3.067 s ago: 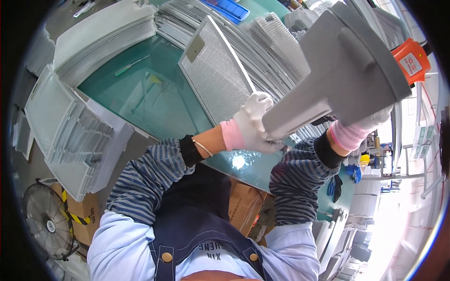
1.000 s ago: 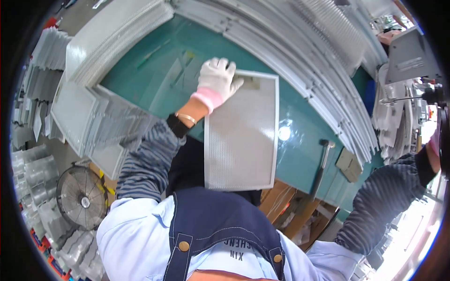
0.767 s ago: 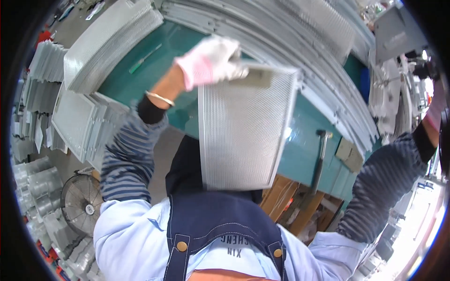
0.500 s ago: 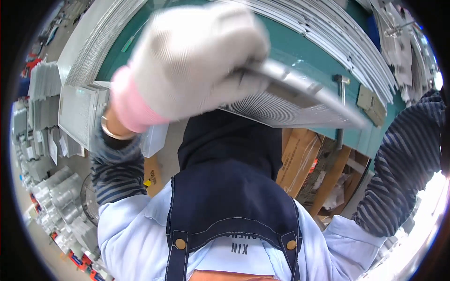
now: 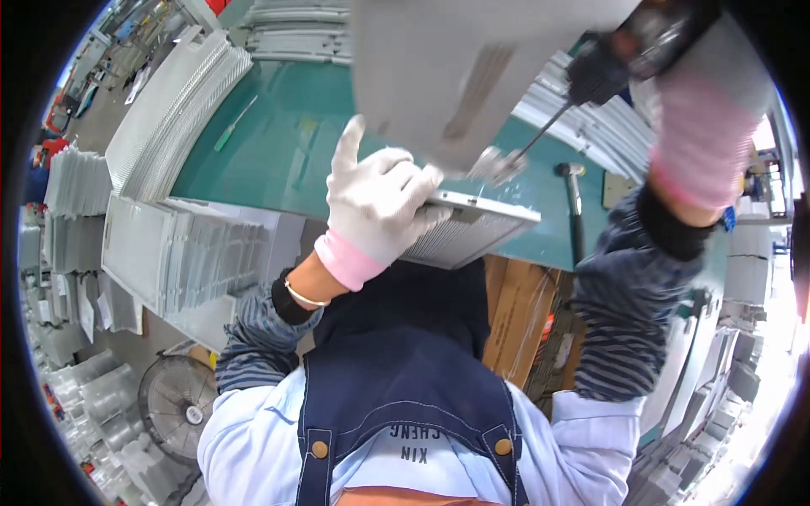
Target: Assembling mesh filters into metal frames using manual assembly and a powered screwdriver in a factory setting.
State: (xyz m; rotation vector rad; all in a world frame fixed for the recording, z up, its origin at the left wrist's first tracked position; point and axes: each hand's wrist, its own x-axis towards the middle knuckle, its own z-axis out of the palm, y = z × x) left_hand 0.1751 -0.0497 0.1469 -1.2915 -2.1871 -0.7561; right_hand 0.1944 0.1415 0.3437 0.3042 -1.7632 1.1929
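My left hand (image 5: 380,198), in a white glove with a pink cuff, holds a light-framed panel with a ribbed face (image 5: 464,232) by its upper edge. Its index finger points up while the others curl at the frame. At the upper right my gloved right hand (image 5: 709,110) grips a dark power screwdriver (image 5: 633,59), partly blurred and cut off by the rim. The tool's long thin bit slants down and left toward the panel's upper edge. A shiny blurred spot at its tip cannot be made out. A large pale grey plate (image 5: 430,84) looms close above, hiding part of the bench.
The green bench (image 5: 278,169) carries a hammer (image 5: 574,202) at the right and a green-handled screwdriver (image 5: 228,135) at the left. Stacked mesh panels (image 5: 169,126) line the left side. A fan (image 5: 177,405) stands lower left; cardboard (image 5: 519,320) is below the bench.
My left hand has come down and away from my head with the panel. My right hand has come into view with the power screwdriver. The grey plate now shows overhead.
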